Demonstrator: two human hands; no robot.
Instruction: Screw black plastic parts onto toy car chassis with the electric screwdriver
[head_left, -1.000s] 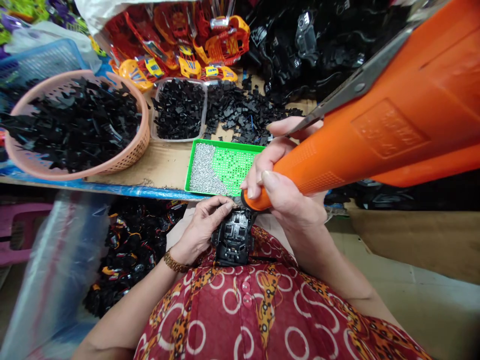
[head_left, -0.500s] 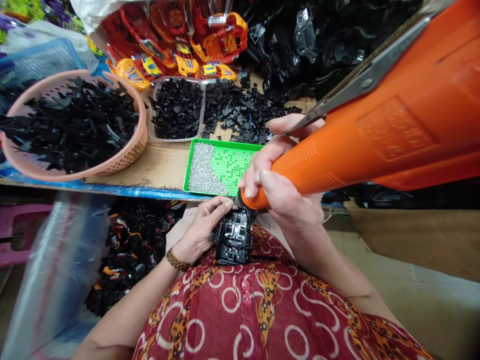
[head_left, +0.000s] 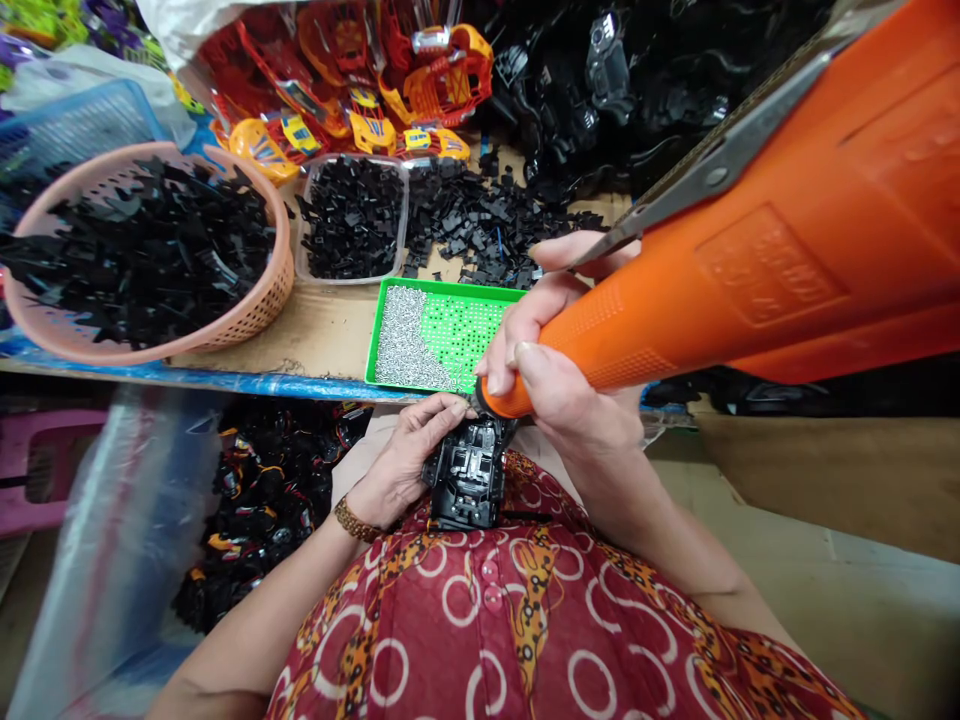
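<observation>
Nearest to the camera is an orange electric screwdriver (head_left: 712,270), which slants from the upper right down toward the middle; a metal lever (head_left: 716,175) runs along its upper side. The right hand (head_left: 566,370) is closed around its narrow front part, with the thumb on the near side. Below, in front of the patterned red shirt (head_left: 450,640), there is a black toy car chassis (head_left: 469,475). The left hand (head_left: 412,440) grips its upper left side, thumb and fingers pressed together; a brown bracelet (head_left: 354,522) is on the wrist. The screwdriver's tip is at the upper end of the chassis, close to the left fingertips, but I cannot tell its exact contact.

Beyond the hands, a green tray (head_left: 480,330) stands at the table's edge, with small metal screws (head_left: 405,340) gathered in its left part. Behind it are a clear plastic container (head_left: 405,215) full of black pieces and a loose heap of black pieces (head_left: 480,215). To the left stands a peach basket (head_left: 262,305), also filled. Farthest, orange toy car bodies (head_left: 262,145) lie in a pile.
</observation>
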